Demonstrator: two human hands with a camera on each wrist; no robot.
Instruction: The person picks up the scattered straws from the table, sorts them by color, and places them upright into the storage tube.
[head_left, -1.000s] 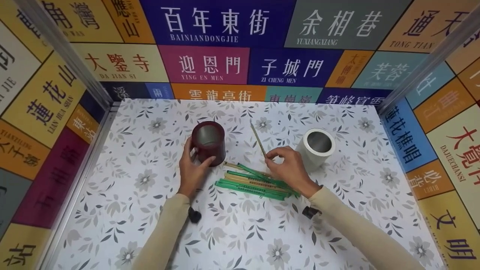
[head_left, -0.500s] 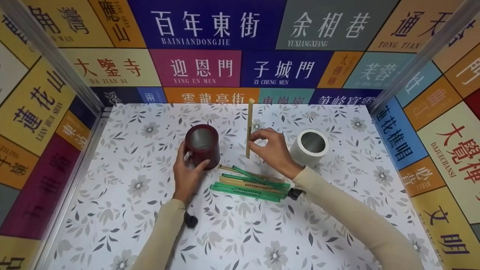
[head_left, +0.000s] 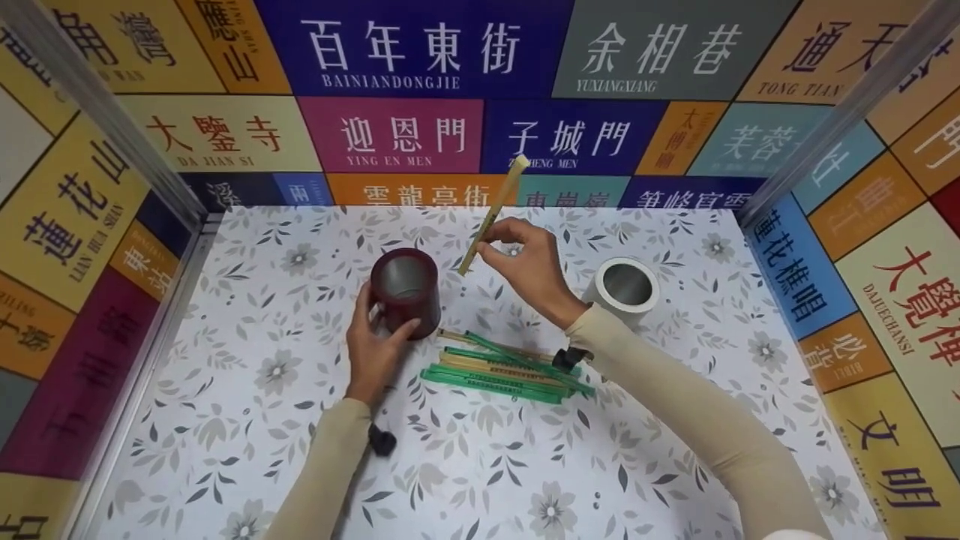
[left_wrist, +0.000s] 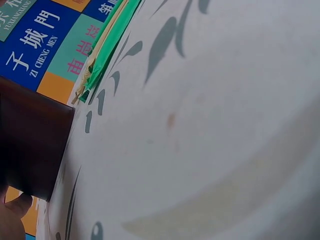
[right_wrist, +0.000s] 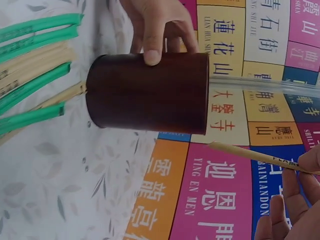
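- The right hand (head_left: 527,268) pinches a tan stick packet (head_left: 492,215) between thumb and fingers.
- The packet's long axis slants: its upper end leans away over the right hand, and its lower end points down toward the left hand's side.
- The left hand (head_left: 370,352) curls round an upright dark red cup (head_left: 424,306), mouth upward, on the tabletop (head_left: 465,472).
- The packet's lower end is near the cup's rim but outside it; the right hand governs that gap.

The left wrist view cuts off the dark cup (left_wrist: 34,140) and left hand (left_wrist: 11,220); packets (head_left: 499,369) are lettered too small to read.
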